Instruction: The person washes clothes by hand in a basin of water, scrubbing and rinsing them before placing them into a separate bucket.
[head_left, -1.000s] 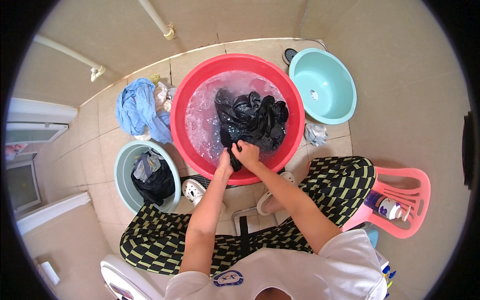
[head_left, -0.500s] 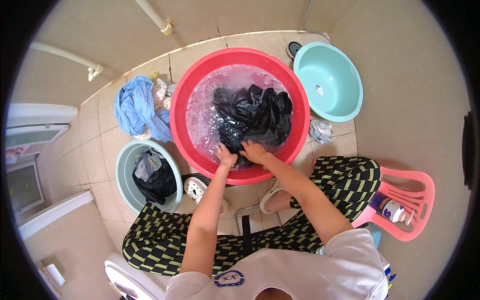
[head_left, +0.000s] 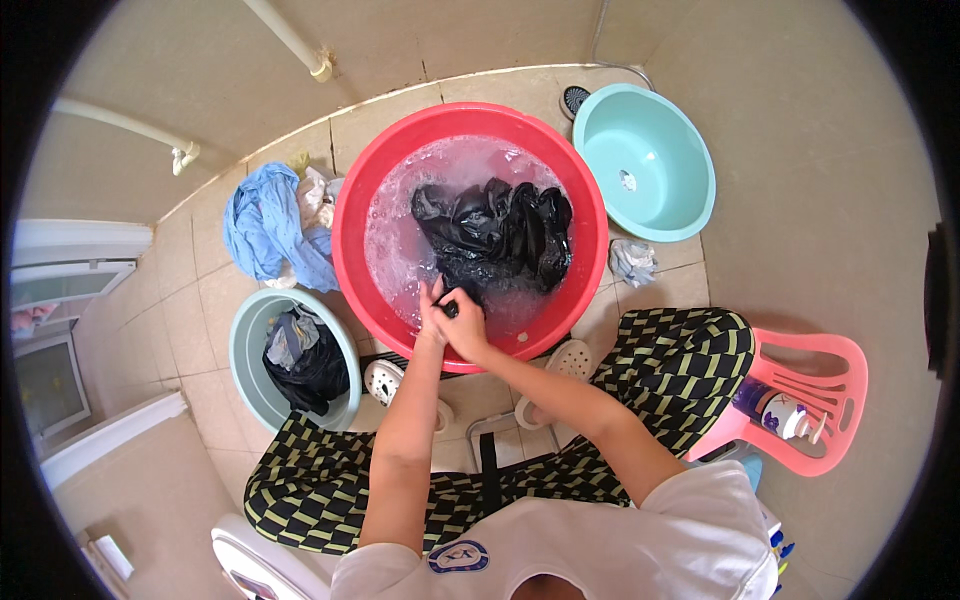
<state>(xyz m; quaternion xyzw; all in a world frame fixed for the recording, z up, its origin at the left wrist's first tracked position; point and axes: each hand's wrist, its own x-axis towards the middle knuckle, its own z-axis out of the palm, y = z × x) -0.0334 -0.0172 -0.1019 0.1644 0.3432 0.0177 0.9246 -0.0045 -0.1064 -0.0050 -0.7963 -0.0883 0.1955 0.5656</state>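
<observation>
A wet black garment (head_left: 495,230) lies bunched in cloudy, sudsy water inside a big red basin (head_left: 350,245). At the basin's near side my two hands meet over a gathered piece of this cloth. My right hand (head_left: 460,325) is closed, with black fabric showing between its fingers. My left hand (head_left: 431,308) presses against the same bunch from the left, fingers upright beside it; the cloth under its palm is partly hidden. The rest of the garment stretches away from my hands, half under the water.
A pale basin (head_left: 240,350) with dark and grey clothes stands left. Behind it lie a blue garment (head_left: 275,225) and light cloths on the tiles. To the right are a turquoise basin (head_left: 650,150), a crumpled grey cloth (head_left: 633,262) and a pink chair (head_left: 850,385) bearing a pump bottle (head_left: 780,412).
Both hands have risen from the water and come together. The right moved left to join the left hand, and a bunch of black cloth is now gathered between them.
</observation>
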